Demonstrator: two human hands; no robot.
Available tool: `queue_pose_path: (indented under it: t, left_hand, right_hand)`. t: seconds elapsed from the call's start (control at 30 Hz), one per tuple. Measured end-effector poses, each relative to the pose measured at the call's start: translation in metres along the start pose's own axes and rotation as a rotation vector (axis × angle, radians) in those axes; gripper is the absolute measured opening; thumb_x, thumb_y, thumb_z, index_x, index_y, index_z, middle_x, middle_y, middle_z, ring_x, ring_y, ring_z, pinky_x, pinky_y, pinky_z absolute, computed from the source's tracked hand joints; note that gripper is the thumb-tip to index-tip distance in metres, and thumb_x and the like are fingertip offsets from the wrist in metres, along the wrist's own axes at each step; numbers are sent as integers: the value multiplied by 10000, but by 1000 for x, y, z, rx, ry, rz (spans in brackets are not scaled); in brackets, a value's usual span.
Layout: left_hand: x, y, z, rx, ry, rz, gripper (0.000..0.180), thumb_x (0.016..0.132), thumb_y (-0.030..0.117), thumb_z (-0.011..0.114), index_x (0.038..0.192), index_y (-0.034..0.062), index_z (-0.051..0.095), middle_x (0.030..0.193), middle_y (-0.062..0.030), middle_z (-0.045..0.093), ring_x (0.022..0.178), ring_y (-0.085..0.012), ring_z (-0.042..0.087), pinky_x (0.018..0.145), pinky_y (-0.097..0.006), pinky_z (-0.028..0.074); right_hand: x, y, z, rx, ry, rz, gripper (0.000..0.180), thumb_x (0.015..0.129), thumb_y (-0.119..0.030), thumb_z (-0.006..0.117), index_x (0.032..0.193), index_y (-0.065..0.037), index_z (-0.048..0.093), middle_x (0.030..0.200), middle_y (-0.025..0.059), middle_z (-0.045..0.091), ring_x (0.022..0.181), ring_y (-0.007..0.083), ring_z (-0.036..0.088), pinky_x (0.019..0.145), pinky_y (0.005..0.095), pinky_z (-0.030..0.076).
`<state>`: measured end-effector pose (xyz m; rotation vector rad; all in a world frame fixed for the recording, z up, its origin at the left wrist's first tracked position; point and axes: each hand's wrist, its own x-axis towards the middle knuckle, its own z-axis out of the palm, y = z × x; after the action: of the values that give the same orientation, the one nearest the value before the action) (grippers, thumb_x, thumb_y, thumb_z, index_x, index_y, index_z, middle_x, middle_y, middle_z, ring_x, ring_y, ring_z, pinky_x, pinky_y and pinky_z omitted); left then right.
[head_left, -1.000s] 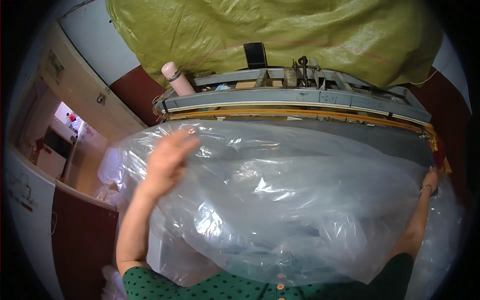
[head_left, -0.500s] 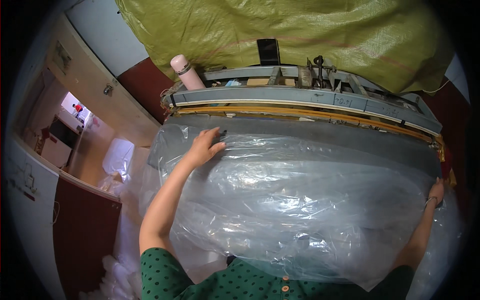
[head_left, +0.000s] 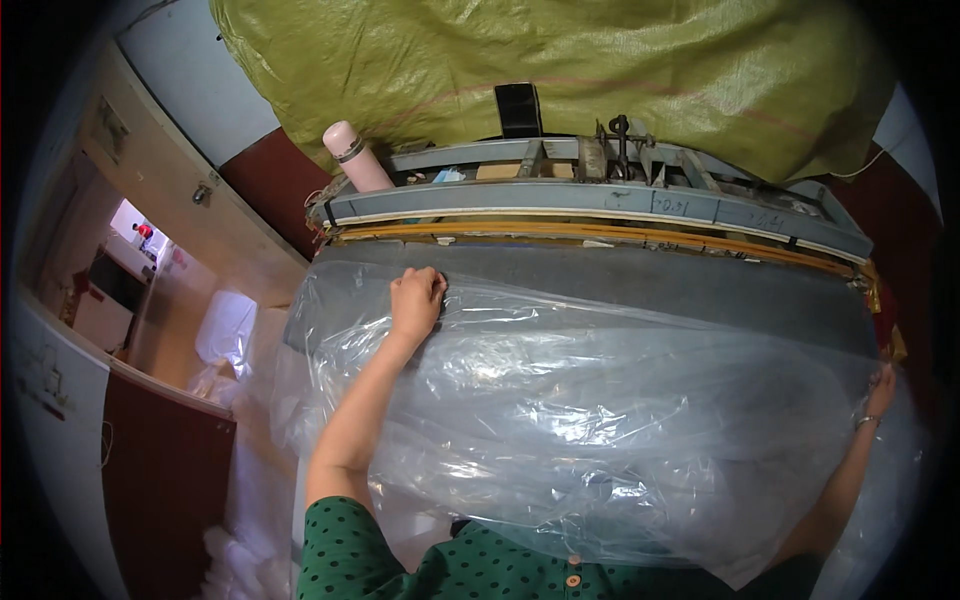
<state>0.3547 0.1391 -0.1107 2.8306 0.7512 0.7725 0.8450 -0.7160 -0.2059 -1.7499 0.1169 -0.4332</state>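
A large sheet of clear plastic film (head_left: 600, 400) lies wrinkled over the grey work surface (head_left: 620, 275) and hangs down toward my body. My left hand (head_left: 418, 298) is closed at the film's far edge, left of the middle, with its fingers curled down onto the film. Out at the right end, my right hand (head_left: 880, 390) has its fingers pinched on the film's edge near the corner of the surface. The fingertips of both hands are partly hidden.
Behind the surface runs a grey metal frame (head_left: 580, 203) with orange strips (head_left: 560, 232) along it and a black clamp (head_left: 621, 150). A pink flask (head_left: 358, 157) stands at its left end. A yellow-green woven sheet (head_left: 600, 60) hangs beyond. More film (head_left: 228, 325) lies by the open door (head_left: 190, 170).
My left hand has gone from spread fingers to curled ones on the film's edge. The far edge of the film has come slightly nearer to me. My right hand stays at the right end.
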Motion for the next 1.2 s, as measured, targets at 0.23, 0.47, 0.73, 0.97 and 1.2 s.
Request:
queue_pose_path:
  t: [0.23, 0.47, 0.73, 0.97, 1.2]
  left_hand:
    - [1, 11, 2, -3, 102, -13, 57, 749, 114, 623, 743, 74, 583, 749, -64, 602, 784, -261, 536, 730, -404, 380]
    - [43, -3, -5, -380, 456, -143, 51, 798, 73, 523, 808, 25, 536, 741, -107, 535, 701, -250, 511, 647, -369, 408]
    - [34, -121, 44, -281, 540, -242, 90, 890, 109, 465, 809, 74, 479, 665, 33, 415, 589, -43, 354, 522, -203, 324]
    - [83, -138, 70, -845, 429, -451, 106, 887, 121, 516, 795, 73, 493, 678, 64, 405, 587, -35, 324, 519, -188, 282]
    - [91, -134, 72, -853, 424, -427, 134, 878, 123, 552, 778, 68, 480, 681, 69, 400, 610, -28, 327, 543, -177, 280]
  right_hand:
    - [-63, -58, 15, -71, 157, -104, 280, 895, -328, 520, 894, -63, 612, 757, -31, 523, 763, 88, 503, 708, 235, 404]
    - [3, -55, 28, -837, 331, -430, 249, 888, -261, 496, 929, -68, 647, 810, 43, 630, 746, 168, 580, 664, 295, 440]
    - [-84, -116, 224, -499, 97, -382, 201, 897, -199, 480, 855, -26, 573, 730, 116, 582, 700, 228, 560, 688, 328, 439]
    - [-48, -110, 255, -185, 111, -416, 218, 859, -214, 564, 826, 1, 563, 671, 100, 547, 640, 171, 529, 634, 303, 439]
    - [-39, -103, 263, -115, 218, -358, 159, 810, -142, 625, 787, -22, 524, 666, 42, 561, 599, 141, 541, 613, 270, 453]
